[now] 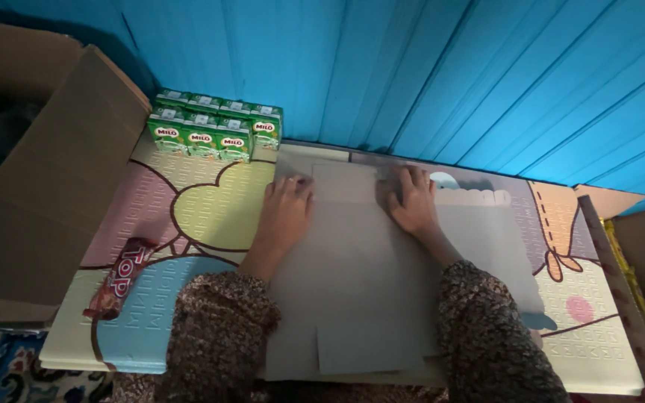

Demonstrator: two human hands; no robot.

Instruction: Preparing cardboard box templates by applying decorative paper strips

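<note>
While flat, both hands point(285, 213) press cardboard sheet point(352, 283)

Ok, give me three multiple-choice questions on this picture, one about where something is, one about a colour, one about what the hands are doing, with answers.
1. Where do the green cartons stand?
A. on the grey cardboard
B. at the far left of the mat, against the wall
C. inside the brown box

2. What colour is the wall?
A. blue
B. yellow
C. white

3. How are the hands placed?
A. both lifted in the air
B. one gripping the snack bar
C. both pressed flat on the grey cardboard

Answers:
1. B: the cartons sit in a cluster on the mat, hard by the wall.
2. A: its slanted boards are bright blue.
3. C: the left hand and right hand lie palm down on the cardboard, while the snack bar lies untouched.
</note>
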